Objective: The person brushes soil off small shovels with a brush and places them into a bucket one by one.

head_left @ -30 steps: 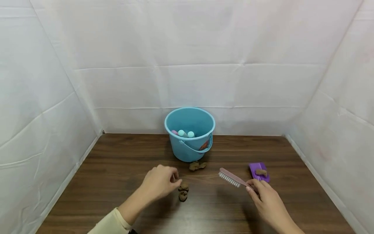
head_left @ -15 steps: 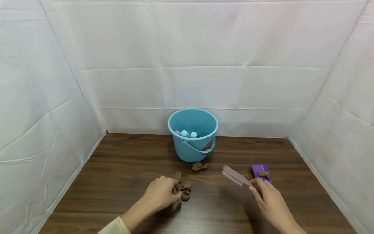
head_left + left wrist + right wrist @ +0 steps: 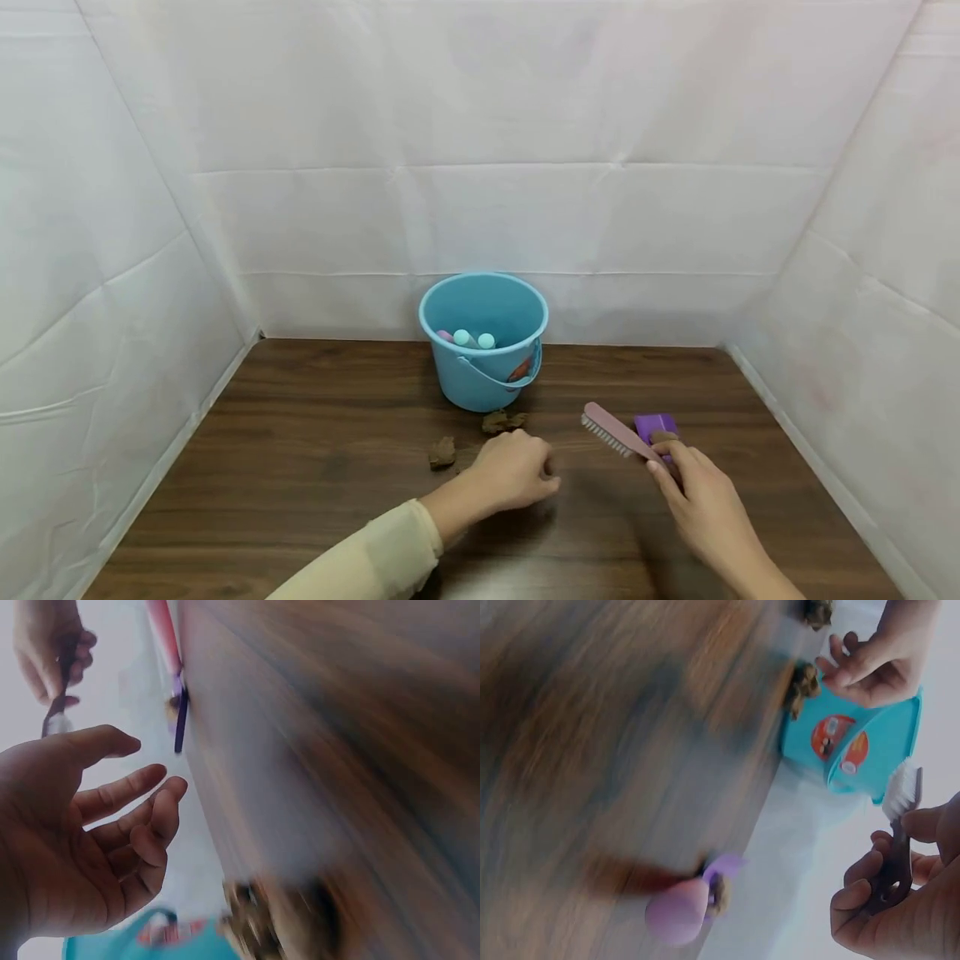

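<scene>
My left hand (image 3: 510,473) hovers over the middle of the table, its fingers loosely curled. The left wrist view shows nothing in its palm. Crumpled brown lumps lie near it: one lump (image 3: 442,452) is left of the wrist, and a pair of lumps (image 3: 504,422) sits by the bucket. Other lumps are mostly hidden under the left forearm. My right hand (image 3: 705,504) grips a pink brush (image 3: 611,427) with white bristles by its handle, raised above the table. Partly behind that hand is a purple dustpan (image 3: 652,422) bearing a brown lump (image 3: 663,436); its pink handle (image 3: 676,911) shows in the right wrist view.
A blue bucket (image 3: 480,375) stands at the back of the brown wooden table (image 3: 322,433). Pale green and pink rounded things (image 3: 474,340) are inside it. White cloth walls (image 3: 480,208) enclose the table at the back and both sides.
My left hand has moved right, away from the lumps, uncovering one on the left. My right hand and the brush have shifted slightly right, now partly covering the dustpan.
</scene>
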Demonstrator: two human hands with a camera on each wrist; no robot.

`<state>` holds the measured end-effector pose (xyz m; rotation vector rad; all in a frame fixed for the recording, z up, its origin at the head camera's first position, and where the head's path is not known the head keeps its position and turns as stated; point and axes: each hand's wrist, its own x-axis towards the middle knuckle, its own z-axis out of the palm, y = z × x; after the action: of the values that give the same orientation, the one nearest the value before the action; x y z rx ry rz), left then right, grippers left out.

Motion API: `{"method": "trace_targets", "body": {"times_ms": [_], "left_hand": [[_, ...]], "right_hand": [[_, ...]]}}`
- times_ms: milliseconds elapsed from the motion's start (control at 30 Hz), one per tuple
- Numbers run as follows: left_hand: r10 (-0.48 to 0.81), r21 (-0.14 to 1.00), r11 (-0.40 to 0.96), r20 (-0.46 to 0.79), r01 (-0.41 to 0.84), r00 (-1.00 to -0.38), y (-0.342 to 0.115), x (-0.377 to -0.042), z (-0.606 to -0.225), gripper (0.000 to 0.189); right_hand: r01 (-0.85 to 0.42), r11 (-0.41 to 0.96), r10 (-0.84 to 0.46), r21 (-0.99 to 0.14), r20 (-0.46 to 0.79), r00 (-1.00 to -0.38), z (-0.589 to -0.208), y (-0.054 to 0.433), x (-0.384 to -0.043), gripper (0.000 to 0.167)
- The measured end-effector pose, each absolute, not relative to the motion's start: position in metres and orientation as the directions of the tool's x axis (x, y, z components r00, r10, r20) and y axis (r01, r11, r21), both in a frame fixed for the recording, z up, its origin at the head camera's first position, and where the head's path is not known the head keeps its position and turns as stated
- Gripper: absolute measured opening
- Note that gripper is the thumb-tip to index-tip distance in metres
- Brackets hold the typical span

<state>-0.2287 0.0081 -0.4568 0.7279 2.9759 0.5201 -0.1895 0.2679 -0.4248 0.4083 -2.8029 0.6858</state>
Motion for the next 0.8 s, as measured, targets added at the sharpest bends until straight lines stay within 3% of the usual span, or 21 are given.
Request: {"method": "trace_targets", "body": {"times_ms": [300, 600, 800], "left_hand": [[0.555, 0.244, 0.806, 0.008, 0.540, -0.832, 0.092, -0.250, -0.464, 0.013], [0.638, 0.106, 0.768, -0.042, 0.631, -0.769, 0.159, -0.236, -0.463, 0.021], [0.668, 0.101, 0.743, -0.145, 0.661, -0.729, 0.194, -0.219, -0.466, 0.057]], "right_hand": [[-0.257, 0.898, -0.124, -0.356, 0.355, -0.926, -0.425, 0.325, -0.196, 0.026], [-0.186, 0.924, -0.042, -0.334, 0.395, -0.918, -0.433, 0.391, -0.199, 0.024], [-0.064, 0.936, 0.038, -0.347, 0.277, -0.960, -0.443, 0.431, -0.191, 0.030]]}}
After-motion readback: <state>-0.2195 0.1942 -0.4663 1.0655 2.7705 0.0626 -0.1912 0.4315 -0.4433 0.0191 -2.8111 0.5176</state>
